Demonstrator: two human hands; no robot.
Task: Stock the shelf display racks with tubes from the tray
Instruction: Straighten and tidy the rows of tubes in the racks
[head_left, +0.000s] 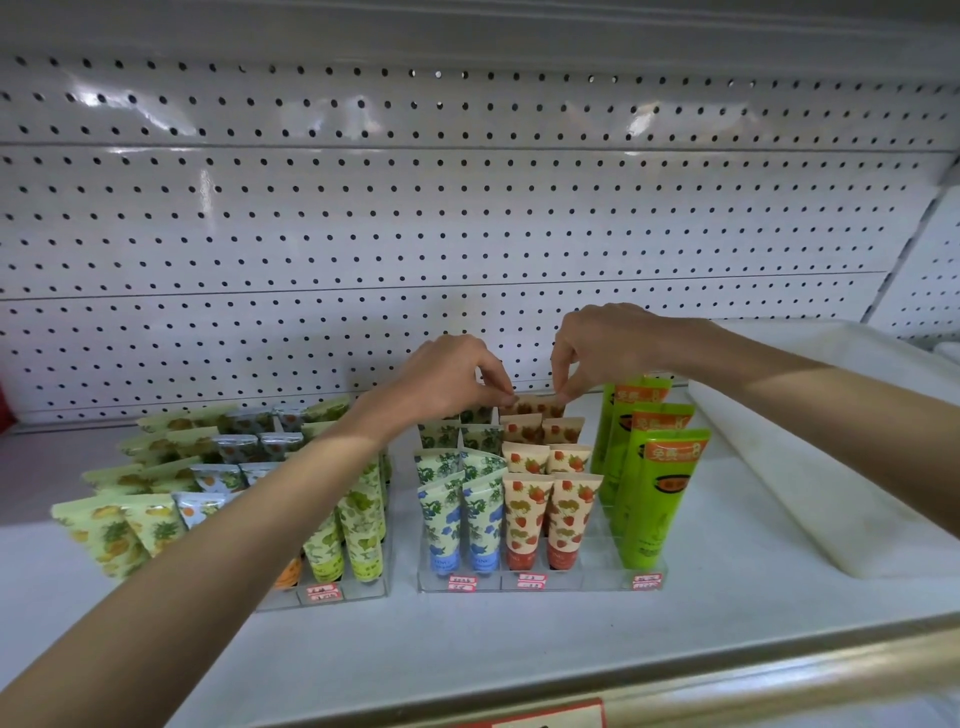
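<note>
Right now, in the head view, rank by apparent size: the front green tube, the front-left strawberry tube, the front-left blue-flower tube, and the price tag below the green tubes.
Largest: front green tube.
Next: front-left strawberry tube and front-left blue-flower tube, alike, so unranked.
Smallest: price tag.

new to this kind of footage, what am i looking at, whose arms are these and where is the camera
No machine here: these are a person's bare arms, filmed by one camera worn on the head, looking forward and down. On the white shelf stand clear racks of tubes: yellow fruit tubes at left, then blue flower tubes, strawberry tubes and tall green tubes. The left hand and the right hand each pinch the top edge of the rear strawberry tubes, at the rack's back row. What looks like a white tray lies at right.
</note>
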